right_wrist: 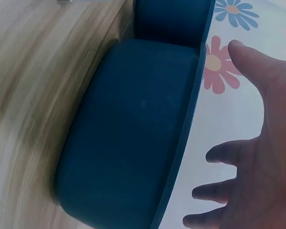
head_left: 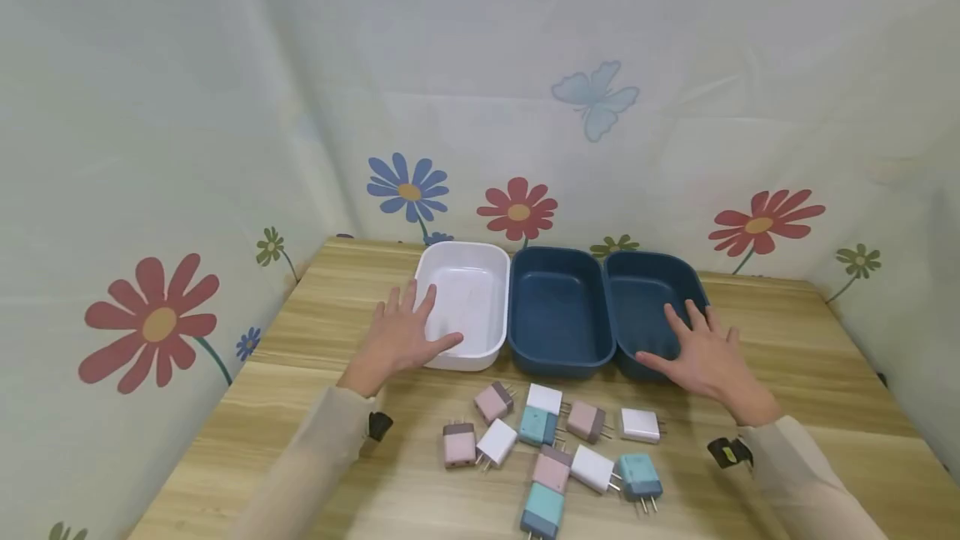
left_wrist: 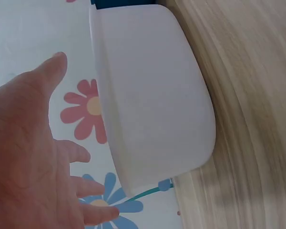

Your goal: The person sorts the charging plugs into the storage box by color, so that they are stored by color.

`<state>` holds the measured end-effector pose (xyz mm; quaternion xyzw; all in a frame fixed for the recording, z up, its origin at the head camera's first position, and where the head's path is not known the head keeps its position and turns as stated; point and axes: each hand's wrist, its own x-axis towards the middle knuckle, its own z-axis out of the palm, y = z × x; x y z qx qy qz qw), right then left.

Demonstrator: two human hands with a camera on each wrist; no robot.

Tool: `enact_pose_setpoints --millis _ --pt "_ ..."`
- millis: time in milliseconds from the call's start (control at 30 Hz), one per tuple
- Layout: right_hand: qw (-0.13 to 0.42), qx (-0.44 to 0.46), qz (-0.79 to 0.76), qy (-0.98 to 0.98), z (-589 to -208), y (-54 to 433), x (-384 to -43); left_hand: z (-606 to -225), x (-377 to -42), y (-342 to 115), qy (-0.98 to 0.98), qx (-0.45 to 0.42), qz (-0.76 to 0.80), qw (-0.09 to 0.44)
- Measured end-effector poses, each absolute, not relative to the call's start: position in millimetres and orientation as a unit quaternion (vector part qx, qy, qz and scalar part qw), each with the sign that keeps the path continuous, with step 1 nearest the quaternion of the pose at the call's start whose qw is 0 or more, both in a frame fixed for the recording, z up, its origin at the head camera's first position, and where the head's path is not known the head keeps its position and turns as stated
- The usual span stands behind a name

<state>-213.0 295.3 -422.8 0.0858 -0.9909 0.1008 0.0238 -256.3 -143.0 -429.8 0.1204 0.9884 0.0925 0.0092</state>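
Note:
My left hand (head_left: 401, 336) hovers by the left side of the white bin (head_left: 467, 361), fingers spread and holding nothing. Over the front right part of the right-hand dark blue bin (head_left: 637, 369) is my right hand (head_left: 705, 361), its fingers likewise apart. Between these two bins stands another dark blue bin (head_left: 562, 367). Both wrist views show a bare palm beside a bin's outer wall. In front of the bins several plug adapters lie scattered: pink ones such as this pink adapter (head_left: 459, 445), white ones like this white adapter (head_left: 640, 425), and teal ones like this teal adapter (head_left: 639, 476).
The wooden table (head_left: 300, 340) carries everything. A pale curtain (head_left: 480, 65) printed with flowers and a butterfly encloses its back and sides. The three bins stand side by side near the rear edge. Some adapters touch one another in the middle, prongs pointing various ways.

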Motion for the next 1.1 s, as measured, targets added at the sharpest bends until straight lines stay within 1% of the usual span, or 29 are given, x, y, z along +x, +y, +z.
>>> enact_pose_setpoints --millis 133,400,533,833,933,1100 --pt "0.028 0.117 0.118 -0.986 -425 297 -212 -434 -258 -146 0.985 0.134 0.109 0.016" --pt "0.081 0.204 0.171 -0.960 -432 299 -210 -442 -262 -156 0.975 0.161 0.150 0.032" --pt "0.089 0.238 0.175 -0.951 -432 300 -206 -445 -263 -160 0.970 0.171 0.165 0.047" --pt "0.086 0.317 0.186 -0.926 -433 297 -193 -453 -269 -163 0.969 0.153 0.187 0.060" --pt "0.067 0.340 0.202 -0.916 -434 295 -188 -455 -270 -164 0.969 0.147 0.189 0.061" --pt "0.011 0.350 0.204 -0.914 -430 291 -177 -457 -270 -168 0.968 0.147 0.192 0.062"
